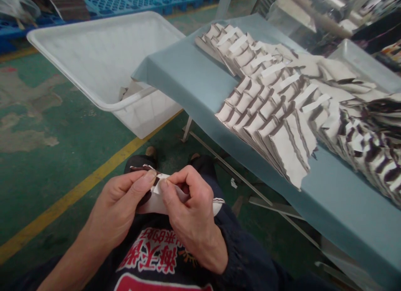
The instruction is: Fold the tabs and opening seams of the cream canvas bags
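Observation:
A white and dark brown stitched fabric piece is held over my lap, with a small white strip near its top edge. My left hand pinches its dark upper edge between thumb and forefinger. Close beside it, my right hand pinches the same piece at the white strip. Both sets of fingertips nearly meet there, and they hide part of the edge. The far end of the piece sticks out past my right wrist.
A table with a blue-grey cover stands ahead to the right, bearing overlapping rows of similar fabric pieces. Left of it is a large white plastic bin with some scraps inside. Blue pallets lie behind; a yellow line crosses the green floor.

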Demonstrator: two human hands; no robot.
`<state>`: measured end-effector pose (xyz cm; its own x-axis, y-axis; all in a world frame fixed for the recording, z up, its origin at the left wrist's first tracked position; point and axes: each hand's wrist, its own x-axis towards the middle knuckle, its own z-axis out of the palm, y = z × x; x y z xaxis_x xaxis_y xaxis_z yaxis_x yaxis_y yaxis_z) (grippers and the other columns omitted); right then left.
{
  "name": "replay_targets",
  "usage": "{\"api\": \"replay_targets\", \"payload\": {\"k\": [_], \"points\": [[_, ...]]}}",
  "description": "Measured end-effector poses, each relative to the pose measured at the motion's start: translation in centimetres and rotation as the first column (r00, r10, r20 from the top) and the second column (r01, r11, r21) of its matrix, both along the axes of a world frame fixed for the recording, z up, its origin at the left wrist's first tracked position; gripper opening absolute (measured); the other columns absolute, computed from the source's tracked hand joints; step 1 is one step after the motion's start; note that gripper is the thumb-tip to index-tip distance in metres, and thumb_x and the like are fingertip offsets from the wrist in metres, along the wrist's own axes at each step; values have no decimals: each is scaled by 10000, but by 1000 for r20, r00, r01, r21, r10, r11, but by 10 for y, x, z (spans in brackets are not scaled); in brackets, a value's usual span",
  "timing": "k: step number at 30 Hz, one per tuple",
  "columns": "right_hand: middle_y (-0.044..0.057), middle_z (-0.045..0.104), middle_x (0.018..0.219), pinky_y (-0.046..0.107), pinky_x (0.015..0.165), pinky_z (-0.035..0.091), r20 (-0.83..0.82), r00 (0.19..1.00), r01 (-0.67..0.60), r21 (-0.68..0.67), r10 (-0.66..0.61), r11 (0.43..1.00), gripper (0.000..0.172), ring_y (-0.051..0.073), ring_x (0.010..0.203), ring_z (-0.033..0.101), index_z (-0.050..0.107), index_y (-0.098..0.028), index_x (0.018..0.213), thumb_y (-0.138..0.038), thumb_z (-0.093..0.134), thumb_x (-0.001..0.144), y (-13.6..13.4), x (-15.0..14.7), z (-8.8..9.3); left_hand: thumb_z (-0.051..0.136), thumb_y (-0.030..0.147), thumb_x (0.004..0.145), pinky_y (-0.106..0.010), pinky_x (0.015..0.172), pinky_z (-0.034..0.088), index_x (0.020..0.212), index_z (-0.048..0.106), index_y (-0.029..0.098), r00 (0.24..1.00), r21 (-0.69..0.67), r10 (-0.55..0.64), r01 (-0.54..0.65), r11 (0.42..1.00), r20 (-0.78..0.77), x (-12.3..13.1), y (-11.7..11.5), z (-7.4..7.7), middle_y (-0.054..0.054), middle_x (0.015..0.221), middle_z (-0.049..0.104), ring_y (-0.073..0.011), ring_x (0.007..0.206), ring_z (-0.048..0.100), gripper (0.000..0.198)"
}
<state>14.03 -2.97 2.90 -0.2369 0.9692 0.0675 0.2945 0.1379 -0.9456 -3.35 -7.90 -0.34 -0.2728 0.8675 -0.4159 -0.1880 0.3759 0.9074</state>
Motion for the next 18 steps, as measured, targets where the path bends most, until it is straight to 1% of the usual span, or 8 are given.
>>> {"api": "replay_targets", "payload": {"k": [4,6,7,9,11,15,16,18], "points": [[-25,712,781,310,671,513,3,1000,24,181,-25,983,238,160,667,612,671,-276,850,-224,744,1071,0,-3,-8,947,838,959,-274,569,517,783,921,236,998,33,-56,55,998,11,-1,0,-4,-65,741,793,-204,654,618,628],[-38,703,774,300,650,496,-26,999,44,216,-39,975,225,151,650,608,670,-272,857,-195,753,1051,-1,-5,-11,939,847,969,-275,582,536,812,940,228,998,42,-68,67,997,13,-1,1,-6,-72,769,822,-209,670,641,639],[-46,695,767,296,639,486,-40,998,46,204,-38,978,219,144,634,594,674,-269,860,-189,762,1045,-1,-5,-12,936,848,978,-273,578,532,826,949,225,997,46,-72,71,996,13,-1,1,-7,-71,768,823,-207,667,640,642],[-59,678,752,292,626,474,-70,997,34,132,-25,991,209,132,604,554,686,-265,869,-199,785,1041,-2,-5,-13,931,842,995,-270,558,506,848,964,221,997,57,-76,75,996,12,-1,1,-8,-63,752,808,-197,645,618,639],[-65,664,743,293,622,469,-108,994,13,33,-9,999,206,132,602,539,694,-265,878,-235,821,1037,-2,-5,-12,928,840,1003,-269,540,486,855,971,218,997,72,-75,75,995,5,-1,2,-8,-56,736,792,-186,621,595,641],[-65,651,729,294,596,437,-199,980,-22,-182,-15,983,240,143,620,565,684,-270,880,-343,865,1019,0,-3,-8,904,824,1042,-254,521,482,862,971,214,997,101,-71,74,992,-24,-1,0,-6,-34,692,748,-171,591,570,639],[-65,650,727,295,593,431,-214,977,-32,-226,-18,974,245,144,622,567,680,-271,878,-364,865,1008,1,-3,-7,898,812,1057,-252,535,509,878,973,214,997,105,-73,75,992,-29,-1,-1,-6,-32,696,749,-179,606,601,628],[-65,648,724,298,595,425,-232,972,-45,-285,-24,957,251,145,627,565,670,-273,868,-393,858,981,2,-3,-5,877,780,1098,-261,598,593,930,980,213,995,114,-87,92,989,-54,-2,-3,-5,-46,754,796,-218,685,711,600]]}}
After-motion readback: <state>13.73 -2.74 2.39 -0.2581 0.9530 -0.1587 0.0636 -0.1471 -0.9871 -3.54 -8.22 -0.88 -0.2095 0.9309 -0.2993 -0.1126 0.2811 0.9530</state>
